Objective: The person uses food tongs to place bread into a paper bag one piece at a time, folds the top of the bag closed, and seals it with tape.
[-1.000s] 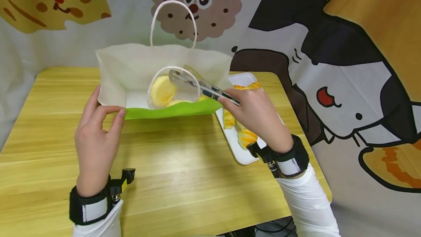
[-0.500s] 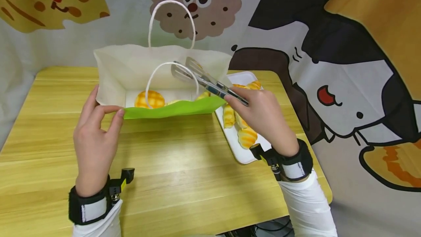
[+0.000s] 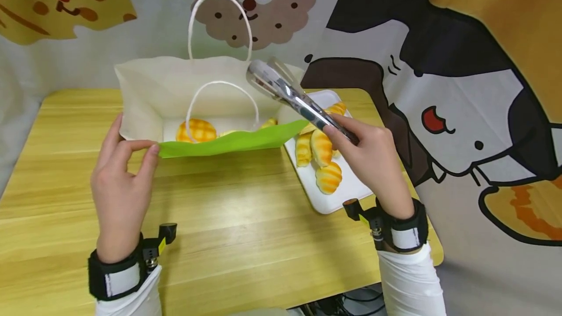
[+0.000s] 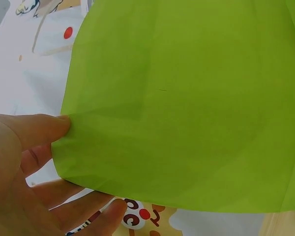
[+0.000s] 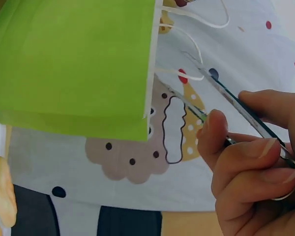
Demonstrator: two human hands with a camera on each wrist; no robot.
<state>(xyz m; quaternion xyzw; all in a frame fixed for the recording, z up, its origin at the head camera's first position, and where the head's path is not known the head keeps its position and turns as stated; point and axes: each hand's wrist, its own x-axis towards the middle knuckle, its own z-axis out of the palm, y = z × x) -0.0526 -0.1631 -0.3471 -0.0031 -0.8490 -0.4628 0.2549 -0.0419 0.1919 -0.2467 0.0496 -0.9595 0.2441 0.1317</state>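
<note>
A paper bag (image 3: 232, 143), green outside and white inside with white rope handles, stands with its mouth gaping in the head view. My left hand (image 3: 125, 182) pinches the bag's near left corner between thumb and fingers; the left wrist view has the thumb on the green face (image 4: 162, 98). Metal tongs (image 3: 303, 104) are gripped in my right hand (image 3: 366, 152), over the bag's right side. Their ends are spread apart in the right wrist view with nothing between them. Inside the bag lies a round bun (image 3: 197, 130) with a grid pattern; other pieces there are mostly hidden.
To the right of the bag, a white tray (image 3: 322, 204) holds several small breads, among them a striped shell-shaped one (image 3: 329, 178). Both rest on a wooden table (image 3: 228, 238). A printed cartoon cloth (image 3: 351, 48) hangs behind.
The tongs let go of the round bun, which now lies in the bag. My right hand has drawn the tongs up and right, out of the bag. My left hand keeps its hold.
</note>
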